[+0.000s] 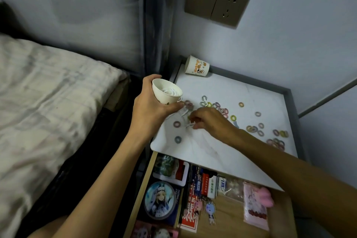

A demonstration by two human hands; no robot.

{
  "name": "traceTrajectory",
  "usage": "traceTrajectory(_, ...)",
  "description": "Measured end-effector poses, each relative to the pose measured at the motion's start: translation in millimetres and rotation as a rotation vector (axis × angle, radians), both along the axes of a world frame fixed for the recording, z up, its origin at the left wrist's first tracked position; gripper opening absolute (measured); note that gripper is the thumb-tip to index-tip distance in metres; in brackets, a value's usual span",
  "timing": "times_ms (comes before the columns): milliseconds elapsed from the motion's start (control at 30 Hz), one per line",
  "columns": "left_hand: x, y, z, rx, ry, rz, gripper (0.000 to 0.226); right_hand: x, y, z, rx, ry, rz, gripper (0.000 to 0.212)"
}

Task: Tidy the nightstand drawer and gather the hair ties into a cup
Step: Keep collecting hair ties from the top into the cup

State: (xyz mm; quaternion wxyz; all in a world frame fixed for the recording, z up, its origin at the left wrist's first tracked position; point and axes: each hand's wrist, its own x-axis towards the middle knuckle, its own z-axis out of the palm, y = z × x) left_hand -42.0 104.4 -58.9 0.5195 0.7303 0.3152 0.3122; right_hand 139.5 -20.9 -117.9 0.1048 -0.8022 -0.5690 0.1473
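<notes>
Many small colourful round hair ties [276,142] lie on the white nightstand top [222,89]. Left hand [148,107] grips a white paper cup [164,95]; right hand [209,120] pinches one pale tie [189,125].

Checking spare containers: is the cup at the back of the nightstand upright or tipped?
Tipped: the back cup lies on its side, mouth facing left.

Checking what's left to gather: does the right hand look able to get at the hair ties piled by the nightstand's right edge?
Likely yes: the right hand hovers over the tabletop, and the hair ties lie uncovered beside its forearm, with nothing standing between.
</notes>
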Motion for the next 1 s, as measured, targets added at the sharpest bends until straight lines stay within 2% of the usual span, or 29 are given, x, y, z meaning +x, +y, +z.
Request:
traceTrajectory(267,0,-2,0,-0.013,0.014,-0.009,0.079,0,-3,-9,0.001,-0.236,0.072,0.018)
traceTrajectory(300,0,-3,-1,-0.015,0.018,-0.011,0.079,-1,-4,-7,0.018,-0.184,0.010,0.017)
traceTrajectory(367,0,-3,0,-0.010,0.027,-0.017,0.078,0,-4,9,0.115,0.072,-0.231,0.010)
traceTrajectory(467,2,-5,-3,0.007,0.048,-0.033,0.078,6,0,49,0.393,0.438,-0.417,0.005)
traceTrajectory(533,3,-6,-4,0.020,0.071,-0.048,0.079,12,3,81,0.446,0.450,-0.372,0.008)
traceTrajectory(600,6,-8,-5,0.033,0.097,-0.067,0.080,15,11,111,0.398,0.339,-0.239,0.012)
traceTrajectory(767,12,-18,-2,0.023,0.101,-0.145,0.083,-8,39,143,0.112,0.074,0.203,0.016)
traceTrajectory(833,13,-20,-1,0.032,0.097,-0.168,0.085,-16,46,139,0.013,0.039,0.306,0.020)
traceTrajectory(900,13,-20,-1,0.030,0.091,-0.159,0.085,-13,47,136,0.058,0.122,0.282,0.022)
traceTrajectory(1000,13,-20,-2,0.012,0.076,-0.141,0.086,11,40,130,0.267,0.288,0.021,0.012)
